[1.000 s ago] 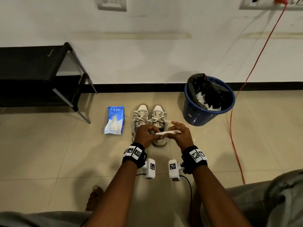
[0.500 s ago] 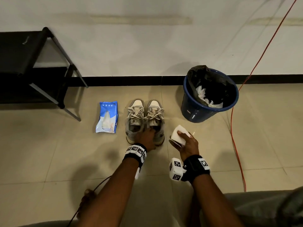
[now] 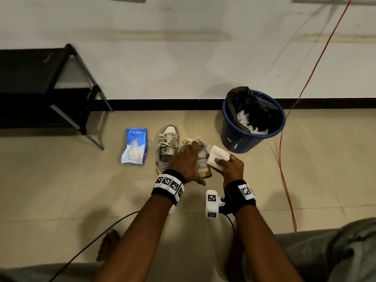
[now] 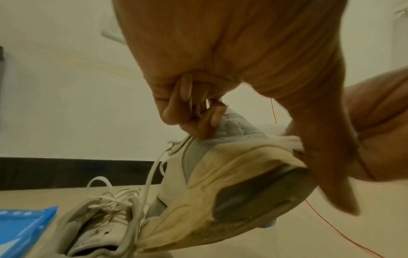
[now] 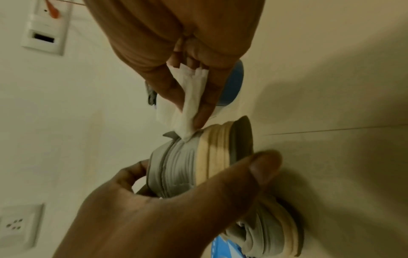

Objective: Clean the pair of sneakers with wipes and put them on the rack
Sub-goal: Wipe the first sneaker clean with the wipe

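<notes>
One sneaker was tipped up off the floor in the left hand, fingers curled round it, the right hand pinched a wipe at its heel, so cleaning looked barely begun, with the rack waiting.

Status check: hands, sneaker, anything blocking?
Left hand grips lifted sneaker. Right hand pinches folded wipe at its heel. Other sneaker on floor. Nothing blocking.
</notes>
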